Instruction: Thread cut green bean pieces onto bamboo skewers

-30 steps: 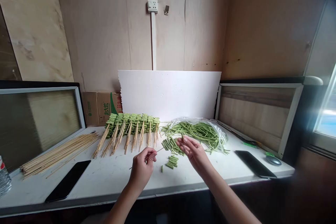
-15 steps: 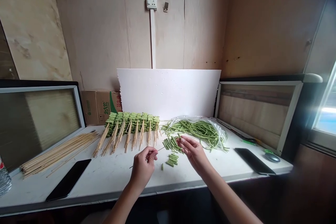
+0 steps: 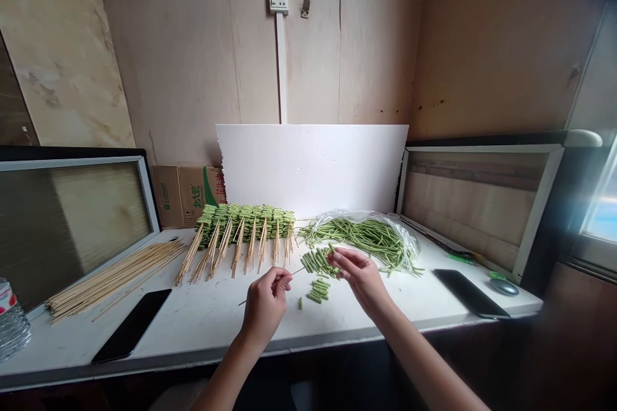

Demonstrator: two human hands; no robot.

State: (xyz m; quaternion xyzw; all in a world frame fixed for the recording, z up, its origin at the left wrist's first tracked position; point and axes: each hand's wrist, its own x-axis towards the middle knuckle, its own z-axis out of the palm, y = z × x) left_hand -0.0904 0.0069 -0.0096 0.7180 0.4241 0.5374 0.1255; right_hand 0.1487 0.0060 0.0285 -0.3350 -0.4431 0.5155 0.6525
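My left hand (image 3: pixel 266 298) pinches a thin skewer (image 3: pixel 297 270), which points right toward a row of cut green bean pieces (image 3: pixel 314 261). At the row's right end, my right hand (image 3: pixel 359 275) has its thumb and fingers closed on a bean piece (image 3: pixel 331 249). Below the row, more short pieces (image 3: pixel 319 290) lie on the white table (image 3: pixel 207 327), with one single piece (image 3: pixel 301 303) to their left. Behind my right hand, long green beans (image 3: pixel 361 234) rest in a clear plastic bag. Finished-looking bean skewers (image 3: pixel 245 221) are stacked at the back left, sticks facing me.
Bare skewers (image 3: pixel 113 273) lie at the left near a black phone (image 3: pixel 132 326) and a plastic bottle (image 3: pixel 12 321). A second dark phone (image 3: pixel 470 294) and a mouse (image 3: pixel 504 286) are at the right. Behind stand a white board (image 3: pixel 313 170) and a carton (image 3: pixel 187 196).
The view has shifted slightly, so the table items appear a little farther right. Both hands keep nearly the same pose and grip.
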